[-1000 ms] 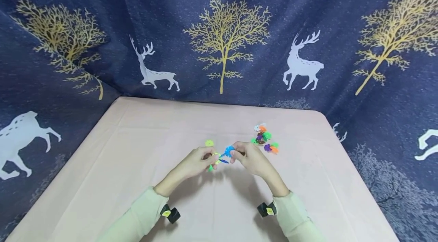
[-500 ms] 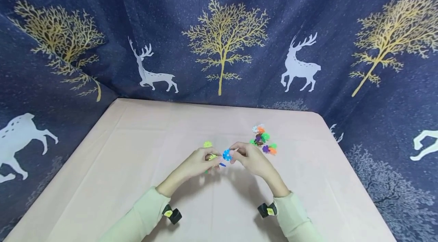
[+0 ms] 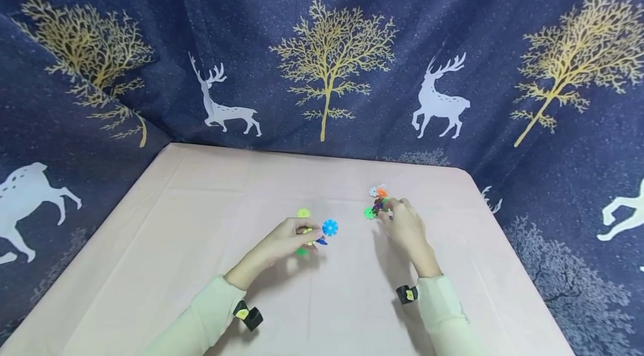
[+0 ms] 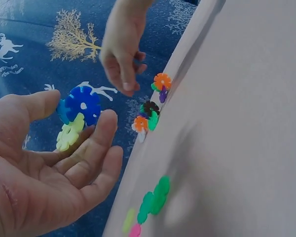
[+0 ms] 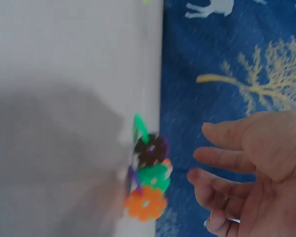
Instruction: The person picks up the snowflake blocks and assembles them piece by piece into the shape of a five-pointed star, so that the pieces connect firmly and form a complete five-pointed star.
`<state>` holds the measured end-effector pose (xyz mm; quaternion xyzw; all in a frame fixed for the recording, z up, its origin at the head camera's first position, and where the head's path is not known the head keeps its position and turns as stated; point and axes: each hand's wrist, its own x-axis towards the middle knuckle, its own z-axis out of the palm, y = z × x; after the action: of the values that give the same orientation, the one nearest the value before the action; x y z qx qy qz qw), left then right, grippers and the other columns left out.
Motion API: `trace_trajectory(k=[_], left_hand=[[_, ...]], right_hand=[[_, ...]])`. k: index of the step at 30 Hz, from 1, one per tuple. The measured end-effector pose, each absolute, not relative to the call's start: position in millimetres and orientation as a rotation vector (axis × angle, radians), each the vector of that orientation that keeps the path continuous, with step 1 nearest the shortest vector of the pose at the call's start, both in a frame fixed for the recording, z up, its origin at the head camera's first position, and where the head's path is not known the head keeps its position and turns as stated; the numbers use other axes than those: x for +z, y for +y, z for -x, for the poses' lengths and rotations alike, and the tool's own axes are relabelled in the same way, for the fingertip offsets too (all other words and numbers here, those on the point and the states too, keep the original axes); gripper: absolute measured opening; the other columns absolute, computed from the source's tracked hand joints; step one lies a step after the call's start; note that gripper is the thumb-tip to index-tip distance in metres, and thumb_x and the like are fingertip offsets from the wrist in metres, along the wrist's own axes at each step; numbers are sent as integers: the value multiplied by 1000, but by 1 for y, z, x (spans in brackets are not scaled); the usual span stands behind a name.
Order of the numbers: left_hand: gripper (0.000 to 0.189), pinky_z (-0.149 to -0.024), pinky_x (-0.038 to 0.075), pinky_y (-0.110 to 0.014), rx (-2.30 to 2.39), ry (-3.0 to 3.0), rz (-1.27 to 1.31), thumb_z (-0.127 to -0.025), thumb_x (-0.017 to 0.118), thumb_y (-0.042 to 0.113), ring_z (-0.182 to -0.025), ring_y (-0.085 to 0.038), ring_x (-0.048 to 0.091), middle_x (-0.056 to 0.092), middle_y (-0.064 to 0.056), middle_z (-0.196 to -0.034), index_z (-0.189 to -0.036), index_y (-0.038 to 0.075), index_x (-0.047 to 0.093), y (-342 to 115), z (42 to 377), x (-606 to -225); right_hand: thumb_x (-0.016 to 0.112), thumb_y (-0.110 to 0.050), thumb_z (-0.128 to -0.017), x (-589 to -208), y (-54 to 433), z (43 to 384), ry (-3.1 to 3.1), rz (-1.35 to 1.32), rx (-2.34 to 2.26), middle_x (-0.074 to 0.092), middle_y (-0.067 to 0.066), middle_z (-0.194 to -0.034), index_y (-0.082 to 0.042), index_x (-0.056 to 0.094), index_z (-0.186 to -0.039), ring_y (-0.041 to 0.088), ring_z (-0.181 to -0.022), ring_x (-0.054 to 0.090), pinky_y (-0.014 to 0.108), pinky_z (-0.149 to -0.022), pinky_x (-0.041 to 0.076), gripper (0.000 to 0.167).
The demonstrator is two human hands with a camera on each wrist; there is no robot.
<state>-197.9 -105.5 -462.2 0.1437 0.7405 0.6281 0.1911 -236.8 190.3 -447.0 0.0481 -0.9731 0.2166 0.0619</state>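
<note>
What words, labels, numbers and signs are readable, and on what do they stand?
"everyday": dark blue cloth, head view's upper left; preceding word incomplete.
"milu deers": same cloth, below; first word creased.
"The", "deers": same cloth, upper right; middle word creased.
"Hppy": above that; next word creased.
Too small: yellow stickers on black wrist devices; left wrist view's lettering.

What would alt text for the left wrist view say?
The left hand holds blue discs and a yellow disc. Beyond, the right hand hangs near mixed discs on the table; green discs show lower down.
</note>
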Motion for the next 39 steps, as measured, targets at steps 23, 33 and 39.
trace_trajectory(k=[23,33,39], left_hand=[[42,-99,49,-47,1904,1955,-367,-99,59,18,-99,-34,70,71,-15,-109,-132,-8,55,-109,197,-460],[37,-102,45,-43,1876,2052,-305,-95,60,18,-95,-25,71,73,-11,-103,-123,-5,62,-104,200,-457],[34,-92,51,-36,1910,2045,-353,-93,59,13,-90,-25,71,72,-12,-107,-124,-1,62,-101,199,-456]], right_hand=[[67,-18,-93,-470,216,241,-3051,75,974,67,19,-106,2,61,-115,37,-100,60,51,-85,51,30],[71,-14,-87,-447,192,228,-2961,-84,1177,66,15,-109,-5,57,-105,30,-94,63,46,-81,53,24],[73,-20,-91,-437,174,219,-2847,-195,1396,67,9,-104,-10,54,-92,24,-90,67,35,-74,54,21]])
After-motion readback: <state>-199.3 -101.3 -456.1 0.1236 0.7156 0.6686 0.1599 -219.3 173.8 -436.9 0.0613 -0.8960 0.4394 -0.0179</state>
